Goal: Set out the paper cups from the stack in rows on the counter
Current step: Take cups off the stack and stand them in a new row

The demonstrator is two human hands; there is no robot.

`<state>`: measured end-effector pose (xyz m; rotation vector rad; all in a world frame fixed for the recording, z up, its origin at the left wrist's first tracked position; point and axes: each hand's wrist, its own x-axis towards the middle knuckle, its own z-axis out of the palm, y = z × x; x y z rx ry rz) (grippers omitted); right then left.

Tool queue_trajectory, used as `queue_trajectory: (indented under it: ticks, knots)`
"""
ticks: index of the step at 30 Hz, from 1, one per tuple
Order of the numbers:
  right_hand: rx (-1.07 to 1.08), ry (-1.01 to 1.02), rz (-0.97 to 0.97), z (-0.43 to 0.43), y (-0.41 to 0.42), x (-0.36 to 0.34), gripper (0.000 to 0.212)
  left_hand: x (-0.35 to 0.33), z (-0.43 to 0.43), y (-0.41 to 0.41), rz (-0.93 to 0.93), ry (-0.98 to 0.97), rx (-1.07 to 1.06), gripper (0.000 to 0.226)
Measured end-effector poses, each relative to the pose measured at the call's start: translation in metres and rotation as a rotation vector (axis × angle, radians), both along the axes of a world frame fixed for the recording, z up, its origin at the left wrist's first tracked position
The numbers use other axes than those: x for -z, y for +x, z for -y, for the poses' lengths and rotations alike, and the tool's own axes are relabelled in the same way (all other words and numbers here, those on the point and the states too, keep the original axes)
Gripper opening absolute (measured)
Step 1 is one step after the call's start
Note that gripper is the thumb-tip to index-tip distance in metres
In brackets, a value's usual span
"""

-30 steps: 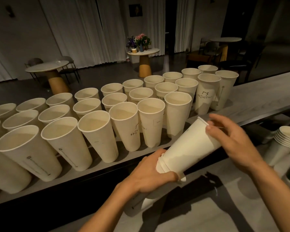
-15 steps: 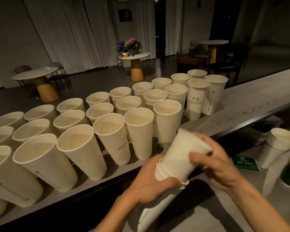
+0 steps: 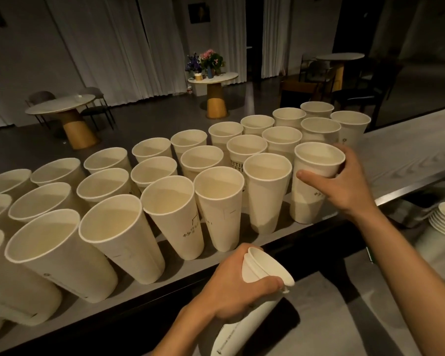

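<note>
Right hand (image 3: 344,186) now stands its cup (image 3: 316,181) on the counter (image 3: 401,160) (left hand (image 3: 234,286) still grips stack (image 3: 262,273)).

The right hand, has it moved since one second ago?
Yes. The right hand went from the cup stack forward to the counter, setting a paper cup in the near row.

Dim, warm light falls from above onto the cup rims (image 3: 217,187); the room behind sinks into gloom. Lower right blurs with motion, and edges bow outward from the wide lens.
</note>
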<state>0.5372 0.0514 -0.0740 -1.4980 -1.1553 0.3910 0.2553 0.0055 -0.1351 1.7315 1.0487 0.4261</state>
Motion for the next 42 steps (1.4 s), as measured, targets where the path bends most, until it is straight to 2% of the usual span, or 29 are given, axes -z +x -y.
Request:
queue_trajectory:
  ticks: [5,11,12,14,16,18,20,22,24,27,30,32,34,38,40,42]
  knots:
    - [-0.027,0.021,0.040,-0.008,-0.003,0.000,0.094,0.002,-0.004,0.001,0.006,0.015,0.006,0.070]
    - [-0.056,-0.085,-0.083,0.025,-0.008,-0.010,0.115,0.003,-0.002,0.003,-0.033,0.053,0.035,0.073]
    - [0.016,-0.092,-0.072,0.036,-0.011,-0.015,0.113,0.002,-0.001,0.003,-0.045,0.062,0.041,0.075]
    - [0.155,-0.073,-0.029,0.063,-0.022,-0.018,0.095,0.001,0.001,0.004,-0.061,0.085,0.054,0.077]
    - [0.099,-0.129,0.088,0.089,-0.044,-0.017,0.080,-0.004,0.003,0.009,-0.068,0.133,0.064,0.081]
    - [-0.157,-0.397,0.322,0.106,-0.069,-0.009,0.085,-0.008,0.006,0.019,-0.038,0.197,0.072,0.083]
    - [-0.341,-0.628,0.547,0.119,-0.085,0.002,0.080,-0.011,0.012,0.032,-0.005,0.256,0.101,0.077]
    - [-0.306,-0.617,0.640,0.124,-0.089,0.011,0.075,-0.014,0.016,0.041,-0.016,0.300,0.136,0.073]
    - [-0.256,-0.556,0.631,0.128,-0.086,0.016,0.078,-0.018,0.020,0.043,-0.010,0.331,0.149,0.069]
    - [-0.271,-0.489,0.515,0.133,-0.077,0.014,0.064,-0.022,0.020,0.042,0.003,0.321,0.145,0.072]
    - [-0.243,-0.334,0.239,0.133,-0.049,-0.005,0.054,-0.019,0.019,0.035,-0.022,0.247,0.125,0.083]
    - [-0.217,-0.240,0.103,0.132,-0.027,-0.018,0.062,-0.016,0.018,0.032,-0.001,0.231,0.138,0.082]
    - [-0.205,-0.145,-0.026,0.130,-0.015,-0.021,0.085,-0.015,0.019,0.033,0.036,0.233,0.145,0.076]
    - [-0.205,0.082,-0.477,0.127,-0.022,-0.006,0.120,-0.021,0.020,0.046,0.103,0.229,0.096,0.064]
    - [-0.293,0.100,-0.742,0.130,-0.029,0.009,0.117,-0.022,0.019,0.053,0.127,0.239,0.082,0.061]
    - [-0.408,0.026,-0.841,0.134,-0.035,0.022,0.103,-0.021,0.017,0.061,0.147,0.233,0.080,0.061]
